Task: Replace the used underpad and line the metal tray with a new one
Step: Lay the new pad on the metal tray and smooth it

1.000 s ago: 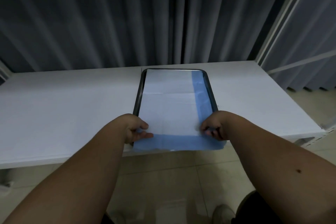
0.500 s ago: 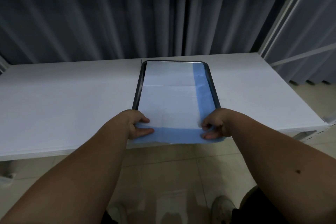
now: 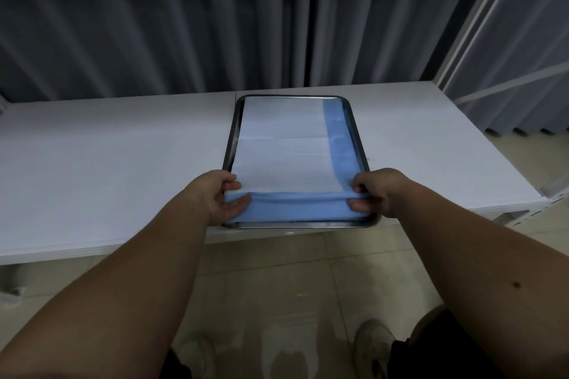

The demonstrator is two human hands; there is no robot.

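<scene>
Desk (image 3: pixel 123 169), white, flat-topped, before dark pleated curtains (image 3: pixel 154 18); near edge carries rectangular metal tray (image 3: pixel 358 144); left hand (image 3: pixel 220 198) and right hand (image 3: pixel 374 191) pinch blue-edged white underpad (image 3: pixel 286 157).

The underpad (image 3: pixel 286 157) covers the floor of the metal tray (image 3: pixel 358 144), so only the rim shows. The left hand (image 3: pixel 215 197) hides the tray's near left corner, and the right hand (image 3: pixel 377 191) hides part of its near right edge. What lies beneath the pad's folded blue near edge cannot be seen. The picture's lower edge cuts off both forearms and the shoes (image 3: pixel 374 344). The table (image 3: pixel 107 163) runs out of view at left.
</scene>
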